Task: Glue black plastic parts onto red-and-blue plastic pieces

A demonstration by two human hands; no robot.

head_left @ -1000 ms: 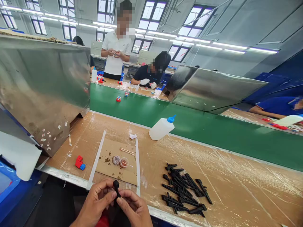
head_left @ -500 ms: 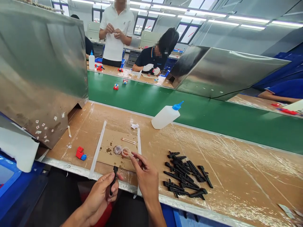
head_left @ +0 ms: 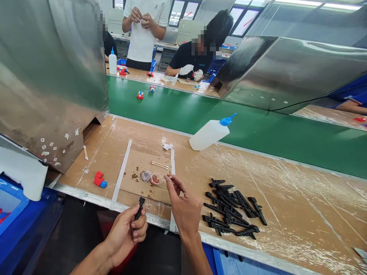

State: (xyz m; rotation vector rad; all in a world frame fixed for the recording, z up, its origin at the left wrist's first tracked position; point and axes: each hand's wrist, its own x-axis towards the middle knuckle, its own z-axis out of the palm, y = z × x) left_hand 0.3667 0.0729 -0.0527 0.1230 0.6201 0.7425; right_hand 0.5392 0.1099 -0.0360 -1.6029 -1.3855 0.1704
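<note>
My left hand (head_left: 130, 229) is closed around a black plastic part (head_left: 140, 209), its blocky end pointing up, just off the front edge of the table. Between the thumb and fingers of my right hand (head_left: 185, 202) is a thin cotton swab (head_left: 163, 177). Its far end dips into a small round pot (head_left: 155, 179) with reddish-brown contents. Touching that pot on the left is a second small clear round container (head_left: 146, 176). Both stand on a cardboard sheet (head_left: 134, 160) spotted with brown stains. Two more swabs (head_left: 159, 165) lie behind them.
Right of my hands lies a pile of black plastic parts (head_left: 229, 208). A white bottle with a blue nozzle (head_left: 210, 135) leans near the green belt (head_left: 177, 107). A red and blue piece (head_left: 100, 179) sits left. Metal hoods (head_left: 51, 76) flank the bench; co-workers are across it.
The view has tipped downward and turned slightly left. The fingers of my left hand have curled closer around the black part. The swab stays in the pot.
</note>
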